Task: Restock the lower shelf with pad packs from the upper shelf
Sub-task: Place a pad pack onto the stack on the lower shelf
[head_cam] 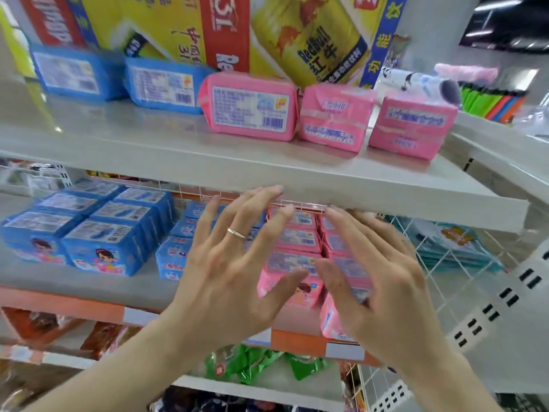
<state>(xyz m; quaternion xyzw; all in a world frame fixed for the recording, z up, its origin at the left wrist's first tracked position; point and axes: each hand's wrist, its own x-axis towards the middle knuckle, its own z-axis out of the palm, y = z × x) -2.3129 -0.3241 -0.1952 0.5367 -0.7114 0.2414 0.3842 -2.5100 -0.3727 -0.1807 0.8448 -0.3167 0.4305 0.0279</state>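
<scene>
1. Grey metal upper shelf spans the top half. Grey lower shelf with an orange front strip sits under it.
2. Yellow-and-red printed cardboard carton stands at the back of the upper shelf.
3. Left hand hovers in front of the lower shelf, grip wide, fingers spread, holding nothing. Its fingertips overlap the upper shelf's front edge in view.
4. Right hand is just beside it, thumbs near each other, grip also wide, holding nothing. Cannot tell if either hand touches the packs behind.
5. Stacked blue plastic pad packs fill the left of the lower shelf, labels up.
6. Stacked pink plastic pad packs sit mid-right on the lower shelf, partly hidden by both hands.
7. On the upper shelf near its front edge, in a close row: wide pink pack, middle pink pack, right pink pack.
8. Two flat blue packs lie left of those, further back.
9. White wire divider stands right of the lower pink stack.
10. Green foil packets lie on the shelf below.
11. Thin metal ring is on a left-hand finger.
</scene>
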